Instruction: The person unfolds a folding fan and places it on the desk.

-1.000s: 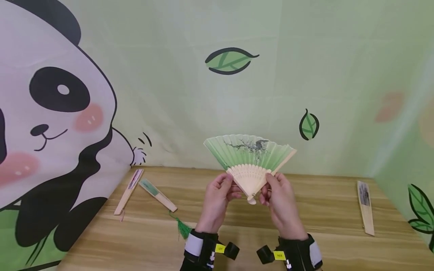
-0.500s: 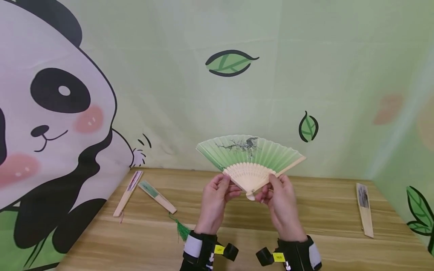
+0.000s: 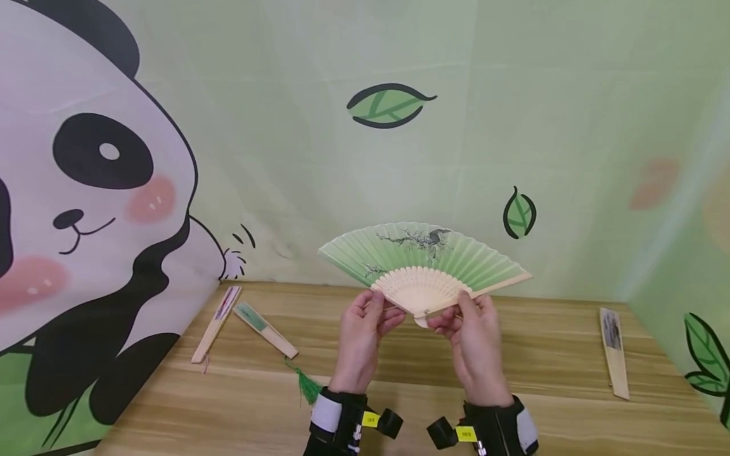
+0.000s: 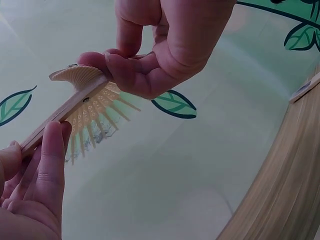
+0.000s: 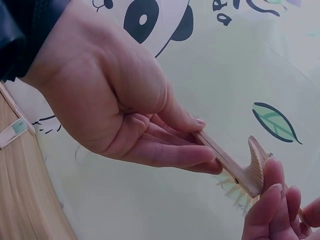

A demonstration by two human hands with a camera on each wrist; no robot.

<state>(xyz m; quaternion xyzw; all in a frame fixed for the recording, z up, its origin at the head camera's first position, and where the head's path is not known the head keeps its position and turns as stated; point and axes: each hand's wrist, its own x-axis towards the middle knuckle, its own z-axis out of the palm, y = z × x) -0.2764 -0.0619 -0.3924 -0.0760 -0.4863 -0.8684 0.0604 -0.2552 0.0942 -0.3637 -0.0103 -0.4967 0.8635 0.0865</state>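
A green folding fan with pale bamboo ribs is spread wide above the table, its pleats printed with a dark bird on a branch. My left hand pinches the left outer rib between thumb and fingers. On the other side my right hand grips the right outer rib, thumb on the front. The ribs meet at a pivot just between the two hands. In the left wrist view the fan appears nearly edge-on, ribs fanned out below the pivot. The right wrist view shows the right thumb lying along the wooden rib of the fan.
Two folded fans lie at the table's left: one with a purple print, one green with a green tassel. Another folded fan lies at the right. Behind the wooden table hangs a panda-printed backdrop.
The fan has spread wider, its right outer rib swinging outward and down with my right hand. The left side has tilted a little further left. The folded fans stay put.
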